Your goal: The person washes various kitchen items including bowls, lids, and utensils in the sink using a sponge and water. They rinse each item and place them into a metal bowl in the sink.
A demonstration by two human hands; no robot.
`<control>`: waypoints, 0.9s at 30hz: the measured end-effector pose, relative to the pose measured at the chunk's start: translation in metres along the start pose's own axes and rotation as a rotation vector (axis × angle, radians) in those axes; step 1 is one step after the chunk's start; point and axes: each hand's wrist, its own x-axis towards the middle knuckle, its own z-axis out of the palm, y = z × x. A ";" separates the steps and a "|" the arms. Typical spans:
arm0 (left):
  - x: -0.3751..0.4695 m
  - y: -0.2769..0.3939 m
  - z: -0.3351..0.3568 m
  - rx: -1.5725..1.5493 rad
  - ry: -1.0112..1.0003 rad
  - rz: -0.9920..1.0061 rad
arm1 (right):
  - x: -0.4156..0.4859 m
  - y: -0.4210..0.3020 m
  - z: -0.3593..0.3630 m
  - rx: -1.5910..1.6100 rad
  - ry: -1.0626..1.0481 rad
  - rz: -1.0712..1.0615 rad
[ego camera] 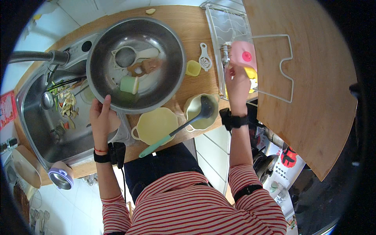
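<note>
My left hand (101, 117) has its thumb on the near rim of a large steel basin (173, 88), its fingers partly hidden at the outside. In the basin lie a strainer with a white handle (148, 53), a brown utensil (150, 65) and a green-and-white cup-like piece (128, 85). Over a wire drawer basket (217, 55) is my right hand (238, 80), its fingers curled beside a pink plastic item (242, 54); whether it holds anything is unclear. A yellow scalloped bowl (157, 124) and a cream pot (191, 110) with a dark, green-handled ladle (157, 146) stand nearer.
A steel sink (36, 123) with food scraps (69, 102) and a metal ladle (47, 100) is at the left. A white egg separator (205, 60) and a small yellow cup (193, 68) lie right of the basin. A wooden panel (317, 88) bounds the right side.
</note>
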 end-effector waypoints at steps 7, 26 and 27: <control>-0.014 0.001 -0.009 0.181 0.048 -0.026 | 0.027 0.020 0.018 -0.204 -0.099 0.061; -0.068 0.082 0.039 0.214 -0.269 0.185 | -0.012 -0.084 -0.062 1.135 0.062 0.105; -0.070 0.089 0.046 0.294 -0.350 0.217 | -0.019 -0.095 -0.069 1.238 -0.007 0.111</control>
